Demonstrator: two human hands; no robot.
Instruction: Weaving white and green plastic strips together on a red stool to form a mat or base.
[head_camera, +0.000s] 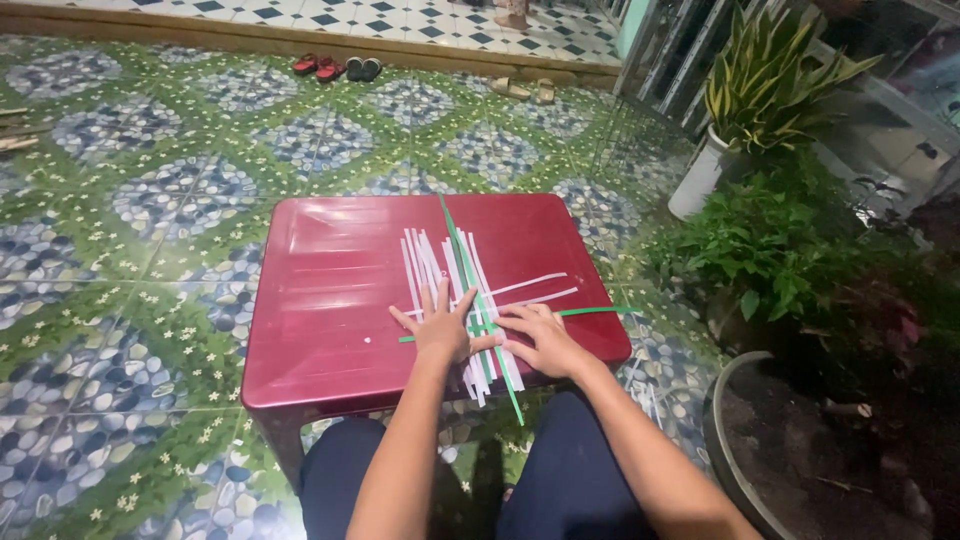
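Observation:
A low dark-red plastic table (330, 300) stands in front of my knees. On it lie several white paper strips (430, 255) side by side, crossed by two more white strips (535, 285) and by green strips (455, 240). My left hand (438, 325) lies flat with fingers spread on the near ends of the white strips. Beside it, my right hand (540, 335) presses down on the strips where a green strip (590, 311) crosses sideways. Neither hand lifts anything.
The floor has green and blue patterned tiles (150, 200). A potted plant in a white pot (700, 175) and leafy greenery (780, 250) stand to the right, with a dark round basin (730, 450) near my right knee. Sandals (335, 68) lie by the far step.

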